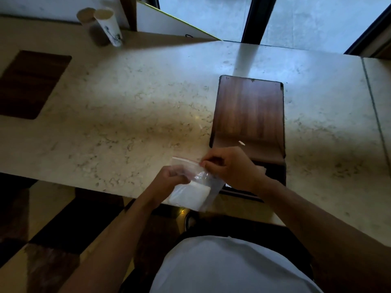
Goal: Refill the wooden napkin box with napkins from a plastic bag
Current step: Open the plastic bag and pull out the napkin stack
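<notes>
Landmark: wooden napkin box [248, 115], lid swung open and lying flat on the marble counter [127, 106], near the counter's front edge.
Plastic bag: clear zip bag [191, 182] with red seal strip, held up just left of the box's near end, over the counter's front edge.
Napkins: white folded stack [187, 195] inside the bag's lower part; a bit of white also shows inside the box behind the right wrist, unclear what.
Left hand: left hand [169, 178] curled closed, fingers pinching the bag's left side below the seal.
Right hand: right hand [227, 167] fingers closed in a pinch on the bag's top right edge at the seal, hand overlapping the box's near end.
Cups: two tall paper cups [105, 26] far left of the box, at the counter's back.
Dark mat: dark brown mat [29, 83] well left of the box.
</notes>
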The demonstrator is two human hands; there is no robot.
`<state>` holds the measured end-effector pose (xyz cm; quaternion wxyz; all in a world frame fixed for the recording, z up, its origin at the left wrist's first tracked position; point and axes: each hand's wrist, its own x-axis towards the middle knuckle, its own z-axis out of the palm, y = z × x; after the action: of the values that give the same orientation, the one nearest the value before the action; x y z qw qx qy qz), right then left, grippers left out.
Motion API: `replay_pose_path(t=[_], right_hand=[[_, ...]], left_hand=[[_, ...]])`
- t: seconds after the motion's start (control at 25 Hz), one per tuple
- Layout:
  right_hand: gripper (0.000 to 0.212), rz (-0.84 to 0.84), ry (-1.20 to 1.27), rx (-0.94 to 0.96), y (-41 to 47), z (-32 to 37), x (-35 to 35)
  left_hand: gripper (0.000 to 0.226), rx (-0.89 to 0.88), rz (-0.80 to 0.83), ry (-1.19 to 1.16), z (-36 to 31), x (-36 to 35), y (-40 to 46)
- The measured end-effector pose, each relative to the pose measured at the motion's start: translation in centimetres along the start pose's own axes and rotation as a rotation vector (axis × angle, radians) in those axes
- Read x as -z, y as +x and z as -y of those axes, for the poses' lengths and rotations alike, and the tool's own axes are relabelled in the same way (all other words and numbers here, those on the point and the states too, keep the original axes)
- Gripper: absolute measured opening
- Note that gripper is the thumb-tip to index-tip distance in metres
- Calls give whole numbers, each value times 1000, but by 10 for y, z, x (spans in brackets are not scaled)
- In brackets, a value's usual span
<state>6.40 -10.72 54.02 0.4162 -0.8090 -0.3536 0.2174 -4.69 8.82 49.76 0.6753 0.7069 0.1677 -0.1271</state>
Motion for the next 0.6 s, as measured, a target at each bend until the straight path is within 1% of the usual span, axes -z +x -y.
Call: replay_pose_path(t=[0.12, 0.16, 0.24, 0.32, 0.4, 0.44, 0.52, 0.56, 0.6], right_hand=[[12, 49, 140, -197, -2, -1, -16], [11, 58, 160, -241, -3, -3, -21], [9, 44, 213, -314, -4, -5, -28], [11, 22, 300, -380, -6, -6, -32], [14, 19, 345, -405, -8, -5, -35], [15, 18, 357, -410, -9, -5, -37], [16, 8, 378, -414, -9, -4, -40], [16, -1, 384, -416, -9, -4, -41], [15, -7, 378, -414, -8, -3, -42]], left_hand=[[15, 0, -154, 36, 13, 0, 0], [18, 3, -212, 33, 17, -1, 1], [33, 54, -299, 6, 22, -5, 2], [51, 96, -330, 34, 22, -11, -2], [57, 84, -423, 118, 24, -21, -7], [55, 71, -517, 154, 23, -27, -9], [43, 34, -734, 198, 16, -39, -15], [34, 7, -805, 204, 11, -43, -18], [27, -11, -820, 189, 6, -46, -20]])
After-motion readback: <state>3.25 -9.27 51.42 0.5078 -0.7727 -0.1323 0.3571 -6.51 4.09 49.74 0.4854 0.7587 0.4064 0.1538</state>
